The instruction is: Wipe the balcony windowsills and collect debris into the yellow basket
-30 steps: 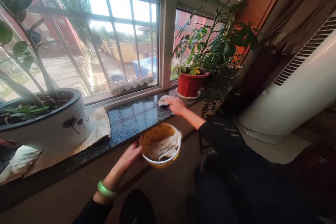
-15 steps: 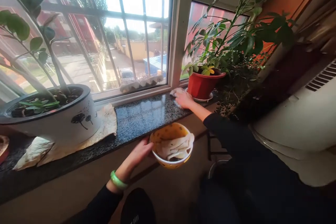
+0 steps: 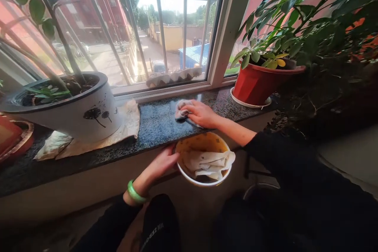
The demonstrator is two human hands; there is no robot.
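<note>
My right hand point(image 3: 203, 113) presses a crumpled, light-coloured cloth point(image 3: 181, 111) onto the dark speckled stone windowsill point(image 3: 156, 124). Below the sill's front edge, my left hand point(image 3: 162, 162) grips the left rim of a yellow bowl point(image 3: 203, 141) with a white rim; a green bangle circles that wrist. Inside the bowl lies a crumpled off-white sheet point(image 3: 208, 162), partly over the rim. To the right of my right hand stands a red plant pot point(image 3: 255, 84) on a white saucer point(image 3: 251, 103).
At the left, a white planter point(image 3: 97, 116) with a dandelion print sits on wrinkled paper point(image 3: 130, 120). A red pot point(image 3: 13, 136) stands at the far left. Behind the sill is a barred window point(image 3: 174, 23). Leafy branches point(image 3: 295, 27) spread over the right side.
My right hand has slid the cloth leftward along the sill, away from the red pot. My left hand still holds the bowl. The view has shifted closer to the sill.
</note>
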